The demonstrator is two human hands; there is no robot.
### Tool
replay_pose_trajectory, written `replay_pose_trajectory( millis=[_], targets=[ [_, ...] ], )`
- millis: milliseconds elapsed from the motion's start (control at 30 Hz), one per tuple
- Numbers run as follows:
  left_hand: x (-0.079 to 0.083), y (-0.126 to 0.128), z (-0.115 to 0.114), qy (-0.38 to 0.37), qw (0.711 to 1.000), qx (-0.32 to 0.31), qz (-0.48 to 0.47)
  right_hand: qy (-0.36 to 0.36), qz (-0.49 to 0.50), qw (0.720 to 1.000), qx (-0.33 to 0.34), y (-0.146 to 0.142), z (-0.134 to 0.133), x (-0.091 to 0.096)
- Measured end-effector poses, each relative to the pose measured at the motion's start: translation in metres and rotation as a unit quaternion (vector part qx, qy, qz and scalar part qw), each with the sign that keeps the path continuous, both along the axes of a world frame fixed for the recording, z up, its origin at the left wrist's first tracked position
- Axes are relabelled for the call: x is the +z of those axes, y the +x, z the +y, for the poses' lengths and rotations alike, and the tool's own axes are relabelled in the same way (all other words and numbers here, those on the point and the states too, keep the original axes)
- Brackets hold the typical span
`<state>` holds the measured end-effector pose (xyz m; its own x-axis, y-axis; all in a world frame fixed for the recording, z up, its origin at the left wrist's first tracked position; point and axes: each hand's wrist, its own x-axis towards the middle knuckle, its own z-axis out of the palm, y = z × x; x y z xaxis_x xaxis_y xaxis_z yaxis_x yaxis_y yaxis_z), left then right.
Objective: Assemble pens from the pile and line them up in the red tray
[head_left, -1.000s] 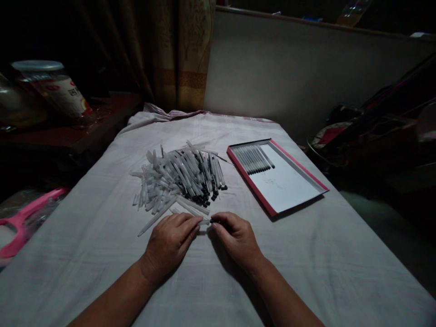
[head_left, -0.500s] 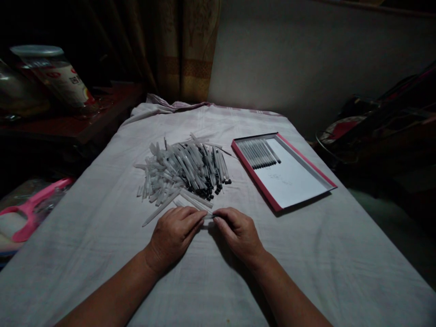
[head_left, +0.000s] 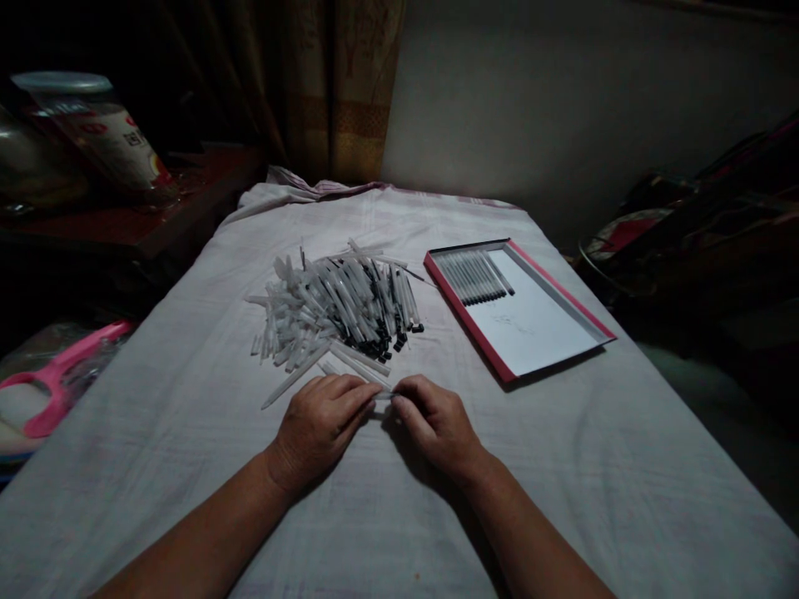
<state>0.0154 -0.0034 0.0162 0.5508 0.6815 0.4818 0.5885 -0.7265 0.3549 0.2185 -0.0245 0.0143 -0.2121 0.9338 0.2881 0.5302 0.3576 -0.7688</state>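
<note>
My left hand [head_left: 318, 426] and right hand [head_left: 437, 423] rest on the cloth-covered bench [head_left: 187, 466], both pinching 1 clear pen [head_left: 383, 394] between fingertips. Just beyond: pen pile [head_left: 340, 308]. Farther right: red-edged tray [head_left: 543, 333] holding 1 row of pens [head_left: 474, 279].

Pen [head_left: 382, 394]: slim, translucent-white plastic, mostly hidden by fingers, only a short bit shows. Lies approx level, left-to-right, pinched at both ends betw. fingertips of left hand [head_left: 318, 426] & right hand [head_left: 437, 420]. Sits low over white cloth [head_left: 187, 416], just in front of pen pile [head_left: 337, 308]. Too dim for finer detail.
</note>
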Motion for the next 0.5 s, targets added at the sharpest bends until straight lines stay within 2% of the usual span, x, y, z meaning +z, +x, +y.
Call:
replay_pose_trajectory(
  millis=[500],
  targets=[
    [0.0012,0.0003,0.0000,-0.007,1.000,0.005,0.005,-0.003,-0.003,1.000,-0.004,0.0051,0.0000,0.0004]
  ],
)
